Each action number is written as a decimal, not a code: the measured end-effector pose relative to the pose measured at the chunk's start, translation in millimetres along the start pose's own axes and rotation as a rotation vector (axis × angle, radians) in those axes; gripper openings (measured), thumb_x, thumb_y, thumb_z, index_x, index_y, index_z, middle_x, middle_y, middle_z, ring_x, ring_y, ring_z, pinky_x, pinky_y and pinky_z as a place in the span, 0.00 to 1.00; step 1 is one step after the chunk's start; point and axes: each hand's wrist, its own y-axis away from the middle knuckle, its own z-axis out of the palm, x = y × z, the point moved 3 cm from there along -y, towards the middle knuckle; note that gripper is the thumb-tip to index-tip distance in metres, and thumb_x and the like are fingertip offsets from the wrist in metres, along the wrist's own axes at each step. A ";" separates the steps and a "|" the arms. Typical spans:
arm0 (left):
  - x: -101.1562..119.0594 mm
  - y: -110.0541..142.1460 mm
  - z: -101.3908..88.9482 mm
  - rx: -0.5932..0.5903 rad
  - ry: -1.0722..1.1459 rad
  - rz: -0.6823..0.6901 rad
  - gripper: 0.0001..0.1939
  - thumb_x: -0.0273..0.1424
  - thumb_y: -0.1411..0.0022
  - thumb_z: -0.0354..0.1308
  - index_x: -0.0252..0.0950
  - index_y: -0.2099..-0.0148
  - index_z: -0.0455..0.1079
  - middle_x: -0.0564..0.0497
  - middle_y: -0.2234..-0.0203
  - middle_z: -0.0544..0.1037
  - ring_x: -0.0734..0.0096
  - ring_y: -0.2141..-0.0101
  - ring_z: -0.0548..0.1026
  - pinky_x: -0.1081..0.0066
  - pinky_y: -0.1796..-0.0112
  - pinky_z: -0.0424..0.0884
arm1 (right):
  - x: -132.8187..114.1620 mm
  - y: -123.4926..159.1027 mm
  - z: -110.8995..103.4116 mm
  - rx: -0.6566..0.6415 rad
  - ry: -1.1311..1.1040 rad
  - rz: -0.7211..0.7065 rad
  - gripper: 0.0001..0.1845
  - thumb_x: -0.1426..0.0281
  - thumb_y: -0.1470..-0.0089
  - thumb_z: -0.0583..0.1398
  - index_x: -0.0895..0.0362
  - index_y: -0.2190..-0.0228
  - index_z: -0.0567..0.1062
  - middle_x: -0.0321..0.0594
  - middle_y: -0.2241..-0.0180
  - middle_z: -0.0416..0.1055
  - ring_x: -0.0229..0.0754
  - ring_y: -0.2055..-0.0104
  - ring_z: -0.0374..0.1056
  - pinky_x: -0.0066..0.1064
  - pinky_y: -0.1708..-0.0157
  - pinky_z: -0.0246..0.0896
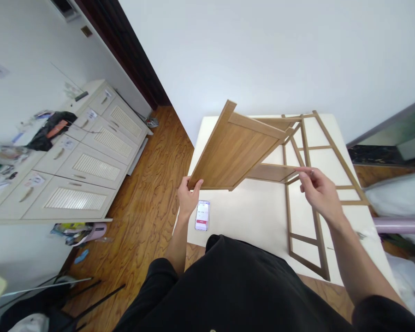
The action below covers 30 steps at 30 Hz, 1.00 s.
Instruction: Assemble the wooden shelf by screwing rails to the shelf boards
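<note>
A light-brown wooden panel point(244, 147) with a raised frame stands tilted above the white table. My left hand point(189, 196) is closed around its lower left corner, thumb on the near face. Attached wooden slat frames point(314, 235) spread out to the right, joined to a lower wooden board point(271, 172). At the right end of that board is my right hand point(318, 191), its index finger stretched along the board's edge and its other fingers partly curled. A small shiny spot shows by the index finger; I cannot make out what it is.
A phone point(202, 215) with a lit timer screen lies on the white table point(249, 216) beside my left hand. A white wall point(280, 55) rises behind the table. White cabinets point(86, 157) stand to the left across a wooden floor point(152, 184). Plastic-wrapped items point(401, 196) are at the right.
</note>
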 end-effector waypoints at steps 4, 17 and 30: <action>10.0 10.4 6.1 -0.079 -0.043 0.082 0.16 0.44 0.37 0.60 0.37 0.58 0.69 0.52 0.68 0.77 0.71 0.68 0.75 0.72 0.65 0.70 | 11.8 16.4 1.3 -0.067 -0.059 -0.066 0.33 0.51 0.45 0.61 0.57 0.44 0.68 0.26 0.80 0.50 0.34 0.79 0.50 0.28 0.77 0.51; 34.5 22.5 -2.8 -0.387 -0.584 0.664 0.10 0.41 0.31 0.55 0.42 0.60 0.72 0.50 0.67 0.77 0.67 0.63 0.74 0.71 0.69 0.62 | 36.4 66.8 -49.5 -0.214 0.028 0.003 0.37 0.49 0.47 0.63 0.53 0.41 0.69 0.27 0.78 0.47 0.35 0.77 0.47 0.28 0.74 0.52; 6.9 85.1 62.9 -0.654 -0.671 0.669 0.09 0.39 0.29 0.52 0.41 0.58 0.70 0.50 0.65 0.75 0.66 0.61 0.71 0.68 0.66 0.64 | 74.6 102.8 -34.8 -0.400 0.427 -0.121 0.26 0.46 0.41 0.53 0.51 0.63 0.80 0.39 0.72 0.77 0.42 0.74 0.70 0.32 0.70 0.63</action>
